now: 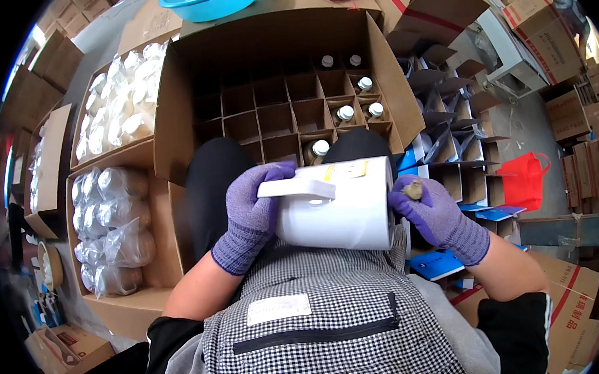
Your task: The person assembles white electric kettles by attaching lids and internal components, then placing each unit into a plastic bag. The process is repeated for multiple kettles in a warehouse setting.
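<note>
checked apron (pixel 314 290) is near white mug (pixel 336 219), hands (pixel 248 201) at both ends.

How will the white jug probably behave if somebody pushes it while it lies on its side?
The white jug would probably start to roll, because its body is round, though the protruding handle should stop it. Its glossy surface may be slippery. It looks stiff, with smooth undented sides.

The white container (pixel 336 216) hides its interior; the top edge crops the blue basin (pixel 216 8).
</note>
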`<state>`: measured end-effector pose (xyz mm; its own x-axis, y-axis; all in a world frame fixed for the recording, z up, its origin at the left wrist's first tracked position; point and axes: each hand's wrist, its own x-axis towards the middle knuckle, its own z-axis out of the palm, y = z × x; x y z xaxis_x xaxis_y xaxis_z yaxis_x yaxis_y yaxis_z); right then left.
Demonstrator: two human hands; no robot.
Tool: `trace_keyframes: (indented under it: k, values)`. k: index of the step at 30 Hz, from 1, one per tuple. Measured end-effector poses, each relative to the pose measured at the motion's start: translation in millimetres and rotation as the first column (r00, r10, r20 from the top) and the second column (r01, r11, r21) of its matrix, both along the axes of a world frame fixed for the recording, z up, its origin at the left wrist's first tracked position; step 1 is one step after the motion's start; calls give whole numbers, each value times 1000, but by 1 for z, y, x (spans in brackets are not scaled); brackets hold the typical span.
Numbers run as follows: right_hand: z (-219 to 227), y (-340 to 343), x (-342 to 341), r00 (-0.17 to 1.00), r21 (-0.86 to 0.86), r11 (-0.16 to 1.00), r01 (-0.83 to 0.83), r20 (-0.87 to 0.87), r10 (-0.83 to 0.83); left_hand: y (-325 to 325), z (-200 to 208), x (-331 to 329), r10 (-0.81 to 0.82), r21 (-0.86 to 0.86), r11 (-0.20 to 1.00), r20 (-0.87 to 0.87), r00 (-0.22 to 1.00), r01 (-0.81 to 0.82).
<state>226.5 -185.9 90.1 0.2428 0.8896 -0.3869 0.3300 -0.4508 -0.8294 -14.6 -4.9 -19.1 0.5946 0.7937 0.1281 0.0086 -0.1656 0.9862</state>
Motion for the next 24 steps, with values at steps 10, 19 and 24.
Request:
trace_keyframes:
  k: [10, 19, 24]
  values:
    - [-179, 140, 162, 319, 32, 944, -329, 944, 79, -8, -28, -18, 143, 17, 989, -296, 945, -144]
    - [-337, 158, 221, 590, -17, 931, -366, 769, 246, -1, 13, -38, -162, 64, 972, -505, 847, 224]
    - [-228, 212, 175, 914, 239, 915, -325, 328, 239, 38, 17, -68, -464, -155, 885, -214, 860, 439]
